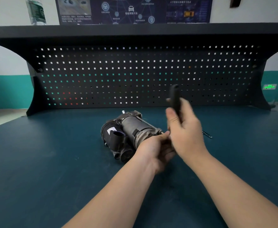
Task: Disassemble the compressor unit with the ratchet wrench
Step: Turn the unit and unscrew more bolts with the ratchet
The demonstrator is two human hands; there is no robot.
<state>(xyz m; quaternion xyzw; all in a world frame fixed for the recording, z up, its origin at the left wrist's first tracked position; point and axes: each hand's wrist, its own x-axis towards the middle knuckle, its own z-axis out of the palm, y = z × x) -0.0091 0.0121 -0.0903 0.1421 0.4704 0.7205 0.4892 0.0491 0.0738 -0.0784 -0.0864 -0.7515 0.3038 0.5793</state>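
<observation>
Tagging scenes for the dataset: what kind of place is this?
Likely a vehicle-repair training workshop: a workbench with a dark pegboard back panel, a compressor unit lying on it, and an automotive-themed poster on the wall above.

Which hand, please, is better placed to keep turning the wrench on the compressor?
The right hand: it already grips the wrench handle. The left hand is at the compressor's near end, probably steadying the wrench head.

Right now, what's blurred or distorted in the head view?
Head view: right hand and its black ratchet handle are motion-smeared; compressor and left hand stay fairly sharp; wide-angle lens bows the shelf edge; lighting is dim and even.
</observation>
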